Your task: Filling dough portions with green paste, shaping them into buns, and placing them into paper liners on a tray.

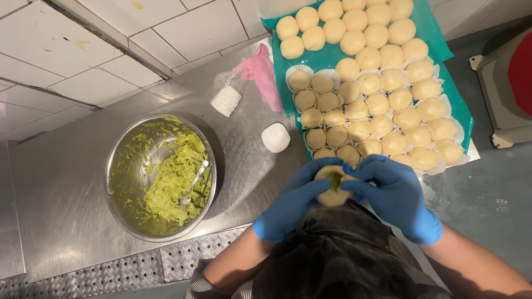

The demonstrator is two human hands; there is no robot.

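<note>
- Left hand (pixel 291 202) and right hand (pixel 396 194), both in blue gloves, hold a pale round dough ball with green filling (pixel 333 185), fingers closed around it.
- It sits above the steel surface (pixel 72 182), near the round steel bowl of green paste (pixel 160 177).

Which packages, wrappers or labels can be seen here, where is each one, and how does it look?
No labels, signs or screens in view.
Stack of white paper cups: on the steel counter, right of the bowl; round, fluted.
Second stack of white paper cups: lying further back, in a clear plastic wrapper.
Pink cloth-like bag: beside the tray; crumpled.
Paper cups under dough balls: on the teal tray; white, fluted.
</note>
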